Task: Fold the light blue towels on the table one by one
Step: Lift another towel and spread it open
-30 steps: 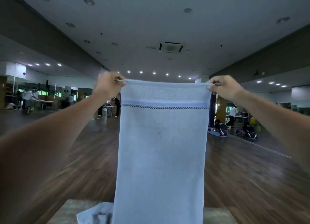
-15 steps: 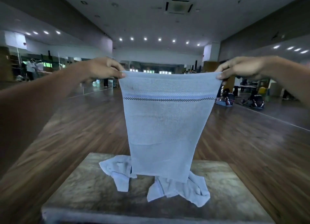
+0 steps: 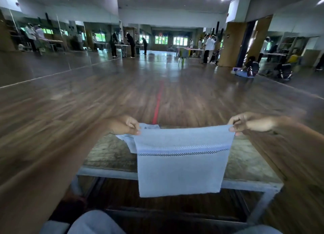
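I hold a light blue towel (image 3: 180,170) with a dark checked stripe stretched between both hands. My left hand (image 3: 125,125) pinches its top left corner and my right hand (image 3: 249,122) pinches its top right corner. The towel hangs down in front of the table's near edge and hides most of the tabletop behind it. Part of another light blue towel (image 3: 127,141) shows behind it, lying crumpled on the table (image 3: 108,156) beside my left hand.
The table has a worn stone-like top and a grey metal frame (image 3: 252,183). My knees (image 3: 94,223) are at the bottom of the view. Beyond lies a wide wooden floor (image 3: 157,86) with a red line, people and tables far off.
Both hands have come down and toward me with the towel, from head height to table level. The view has tilted downward, and the towel now hangs over the table's near edge.
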A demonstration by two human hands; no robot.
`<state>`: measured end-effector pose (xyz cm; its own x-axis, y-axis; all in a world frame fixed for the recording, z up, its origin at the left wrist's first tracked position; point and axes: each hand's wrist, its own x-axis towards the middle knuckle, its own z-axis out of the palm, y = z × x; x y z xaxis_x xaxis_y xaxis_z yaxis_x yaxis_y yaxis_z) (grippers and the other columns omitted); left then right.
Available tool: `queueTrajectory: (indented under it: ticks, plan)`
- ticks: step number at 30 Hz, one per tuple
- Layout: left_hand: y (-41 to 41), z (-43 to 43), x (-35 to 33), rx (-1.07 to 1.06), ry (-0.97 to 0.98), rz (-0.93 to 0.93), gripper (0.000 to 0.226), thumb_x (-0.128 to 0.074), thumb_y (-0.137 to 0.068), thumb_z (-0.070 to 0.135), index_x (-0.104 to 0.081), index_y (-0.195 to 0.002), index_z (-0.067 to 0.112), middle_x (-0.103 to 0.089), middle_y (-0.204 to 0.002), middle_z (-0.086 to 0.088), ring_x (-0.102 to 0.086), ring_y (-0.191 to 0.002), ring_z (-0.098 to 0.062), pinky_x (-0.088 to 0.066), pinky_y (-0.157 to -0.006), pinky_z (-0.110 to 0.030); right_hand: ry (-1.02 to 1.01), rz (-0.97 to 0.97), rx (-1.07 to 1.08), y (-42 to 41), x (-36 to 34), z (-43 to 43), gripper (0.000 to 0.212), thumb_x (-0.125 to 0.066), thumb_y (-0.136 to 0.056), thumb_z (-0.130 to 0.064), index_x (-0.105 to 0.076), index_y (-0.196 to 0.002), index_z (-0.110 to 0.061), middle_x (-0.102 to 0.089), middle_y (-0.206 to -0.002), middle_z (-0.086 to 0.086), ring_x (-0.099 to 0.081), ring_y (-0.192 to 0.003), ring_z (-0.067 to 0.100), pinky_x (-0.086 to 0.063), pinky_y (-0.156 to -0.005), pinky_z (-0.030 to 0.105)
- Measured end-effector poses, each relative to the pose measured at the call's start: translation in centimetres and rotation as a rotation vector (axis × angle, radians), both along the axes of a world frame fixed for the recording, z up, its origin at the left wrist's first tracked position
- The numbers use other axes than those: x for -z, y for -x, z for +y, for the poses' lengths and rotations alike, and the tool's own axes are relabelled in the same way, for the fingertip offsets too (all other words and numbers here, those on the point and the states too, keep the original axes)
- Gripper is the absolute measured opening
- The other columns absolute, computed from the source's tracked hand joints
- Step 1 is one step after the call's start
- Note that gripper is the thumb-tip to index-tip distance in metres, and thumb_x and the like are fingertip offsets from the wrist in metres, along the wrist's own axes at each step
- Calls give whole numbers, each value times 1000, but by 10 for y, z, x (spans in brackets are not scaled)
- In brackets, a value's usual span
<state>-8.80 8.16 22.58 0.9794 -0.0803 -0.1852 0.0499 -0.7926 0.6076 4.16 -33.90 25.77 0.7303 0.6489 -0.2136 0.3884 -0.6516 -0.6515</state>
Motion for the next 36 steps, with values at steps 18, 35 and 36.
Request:
queueTrajectory:
  ticks: [18,35,36]
  plan:
    - [-88,6,207,-317,-195,-259,7,-55,-91,27,-56,-85,27,-65,-79,12,-58,-84,-9,-31,-88,-35,-87,-189,340,-57,218,53,14,-59,-91,-10,-60,-79,-16,-62,-74,-5,-56,-71,8,-38,-63,22]
    - [-196,19,253,-204,-490,-239,8,-50,-91,29,-58,-89,26,-60,-92,10,-47,-104,-12,-22,-84,-39,154,-360,314,-129,266,99,29,-58,-85,-16,-49,-67,-36,-54,-71,-20,-54,-76,13,-44,-76,40]
    - [-198,19,252,-183,-489,-225,8,-51,-91,28,-59,-89,26,-59,-93,10,-46,-105,-11,-22,-86,-39,168,-359,305,-131,267,99,27,-58,-85,-17,-49,-67,-36,-56,-72,-19,-55,-77,14,-44,-77,41]
